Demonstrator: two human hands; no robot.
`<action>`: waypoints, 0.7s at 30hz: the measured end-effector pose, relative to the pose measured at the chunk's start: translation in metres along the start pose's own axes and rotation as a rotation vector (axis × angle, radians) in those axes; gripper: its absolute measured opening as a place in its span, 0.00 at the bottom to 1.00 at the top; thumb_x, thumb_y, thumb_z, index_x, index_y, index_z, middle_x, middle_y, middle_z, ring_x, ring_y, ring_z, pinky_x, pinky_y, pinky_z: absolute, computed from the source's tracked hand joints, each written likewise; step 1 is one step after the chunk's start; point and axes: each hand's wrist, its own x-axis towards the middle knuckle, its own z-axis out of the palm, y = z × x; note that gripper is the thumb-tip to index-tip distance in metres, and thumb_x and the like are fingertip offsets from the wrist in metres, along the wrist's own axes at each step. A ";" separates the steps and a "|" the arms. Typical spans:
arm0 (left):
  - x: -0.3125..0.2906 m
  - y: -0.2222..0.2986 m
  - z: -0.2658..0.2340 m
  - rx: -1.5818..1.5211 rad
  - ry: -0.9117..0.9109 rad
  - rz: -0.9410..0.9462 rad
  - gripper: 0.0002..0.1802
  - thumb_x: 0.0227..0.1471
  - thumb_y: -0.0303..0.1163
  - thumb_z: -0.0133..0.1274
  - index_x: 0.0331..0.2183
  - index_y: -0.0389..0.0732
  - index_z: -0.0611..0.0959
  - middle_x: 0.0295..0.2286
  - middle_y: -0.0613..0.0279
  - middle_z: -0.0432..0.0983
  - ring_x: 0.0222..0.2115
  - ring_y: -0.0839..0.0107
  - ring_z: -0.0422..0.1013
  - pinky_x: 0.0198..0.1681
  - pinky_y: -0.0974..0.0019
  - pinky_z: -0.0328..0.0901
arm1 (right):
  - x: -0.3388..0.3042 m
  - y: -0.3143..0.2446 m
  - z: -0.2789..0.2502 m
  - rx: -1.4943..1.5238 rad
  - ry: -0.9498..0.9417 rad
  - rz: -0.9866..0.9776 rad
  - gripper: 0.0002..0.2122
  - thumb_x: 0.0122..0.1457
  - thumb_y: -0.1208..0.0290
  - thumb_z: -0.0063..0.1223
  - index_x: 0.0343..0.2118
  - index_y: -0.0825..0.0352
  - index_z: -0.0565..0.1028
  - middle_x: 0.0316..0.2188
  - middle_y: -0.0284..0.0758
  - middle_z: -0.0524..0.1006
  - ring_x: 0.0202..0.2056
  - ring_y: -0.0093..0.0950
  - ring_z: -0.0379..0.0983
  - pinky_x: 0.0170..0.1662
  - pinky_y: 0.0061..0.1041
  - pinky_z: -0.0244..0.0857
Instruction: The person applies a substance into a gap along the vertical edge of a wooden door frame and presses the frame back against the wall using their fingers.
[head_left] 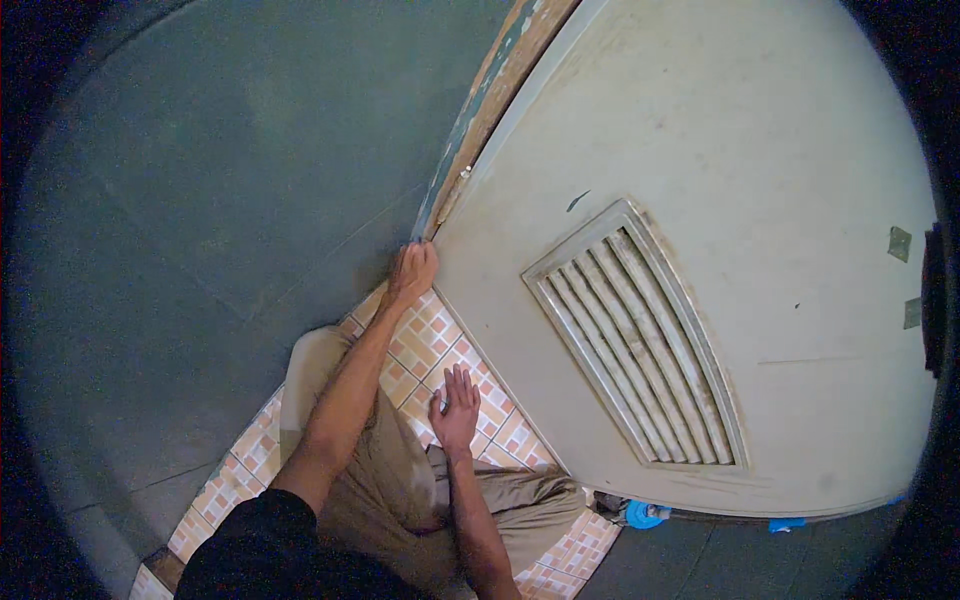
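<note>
My left hand [411, 272] reaches to the foot of the worn wooden door frame [490, 110], beside the lower corner of a pale door [760, 200]. Its fingers are bent and pressed together at the frame's base; whatever they hold, if anything, is too small to name. My right hand [457, 408] hovers over or rests on the tiled floor [402, 385], with fingers stretched out and nothing in them. Set into the door is a slatted vent [635, 340] with grimy slats.
A dark grey-green wall [220, 180] runs along my left, close to my arm. My bent legs [375, 470] in brown trousers take up the floor below. Past the door's lower edge lies a bright blue object [645, 514]. Two small tape patches [899, 244] mark the door.
</note>
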 end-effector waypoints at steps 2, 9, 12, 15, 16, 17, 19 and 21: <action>0.005 -0.009 0.006 0.037 -0.044 0.039 0.11 0.53 0.29 0.43 0.23 0.36 0.76 0.22 0.42 0.73 0.27 0.49 0.74 0.32 0.48 0.67 | 0.000 -0.004 0.001 0.007 0.013 -0.023 0.23 0.60 0.64 0.44 0.59 0.63 0.66 0.63 0.39 0.60 0.66 0.38 0.52 0.66 0.44 0.44; 0.016 0.035 -0.029 -0.319 -0.150 -0.414 0.26 0.56 0.38 0.37 0.22 0.27 0.79 0.28 0.33 0.76 0.33 0.38 0.73 0.41 0.43 0.67 | -0.001 0.013 -0.001 -0.051 -0.001 0.019 0.24 0.59 0.64 0.45 0.60 0.62 0.65 0.64 0.37 0.60 0.66 0.37 0.52 0.66 0.44 0.43; 0.011 0.021 -0.027 -0.248 -0.152 -0.310 0.26 0.56 0.38 0.37 0.22 0.28 0.80 0.26 0.33 0.76 0.32 0.38 0.74 0.41 0.43 0.67 | -0.004 0.005 0.003 -0.015 -0.003 -0.002 0.24 0.59 0.64 0.45 0.60 0.61 0.65 0.64 0.37 0.59 0.66 0.36 0.51 0.66 0.44 0.42; 0.004 0.001 -0.003 -0.152 -0.134 -0.239 0.25 0.56 0.38 0.37 0.22 0.29 0.80 0.27 0.33 0.76 0.33 0.38 0.73 0.41 0.43 0.67 | -0.002 -0.001 0.003 0.007 0.006 -0.017 0.24 0.59 0.64 0.45 0.60 0.62 0.65 0.64 0.37 0.59 0.66 0.36 0.51 0.67 0.44 0.42; 0.003 -0.004 0.003 -0.112 -0.131 -0.240 0.25 0.56 0.38 0.38 0.21 0.29 0.80 0.27 0.33 0.76 0.33 0.38 0.73 0.41 0.43 0.67 | -0.002 -0.002 0.003 0.012 0.001 -0.015 0.24 0.59 0.64 0.45 0.60 0.62 0.65 0.64 0.37 0.60 0.66 0.36 0.50 0.67 0.44 0.42; 0.005 -0.010 0.006 -0.109 -0.126 -0.240 0.25 0.56 0.38 0.38 0.21 0.29 0.80 0.27 0.33 0.76 0.33 0.38 0.73 0.41 0.43 0.67 | 0.000 -0.004 0.004 0.018 0.000 -0.017 0.24 0.59 0.64 0.45 0.59 0.62 0.65 0.64 0.38 0.60 0.66 0.36 0.50 0.67 0.44 0.42; 0.008 -0.027 0.007 -0.240 -0.104 -0.422 0.26 0.56 0.38 0.37 0.21 0.29 0.81 0.28 0.33 0.76 0.33 0.38 0.73 0.41 0.41 0.66 | 0.000 -0.011 0.006 0.028 -0.007 -0.025 0.24 0.59 0.64 0.45 0.59 0.62 0.65 0.64 0.38 0.60 0.66 0.36 0.51 0.66 0.44 0.42; 0.011 0.017 -0.008 -0.291 -0.147 -0.459 0.26 0.56 0.39 0.37 0.21 0.29 0.81 0.27 0.34 0.76 0.32 0.37 0.73 0.41 0.40 0.66 | -0.004 0.008 -0.002 -0.004 0.003 0.010 0.24 0.59 0.65 0.45 0.59 0.63 0.65 0.64 0.38 0.60 0.66 0.37 0.51 0.66 0.44 0.42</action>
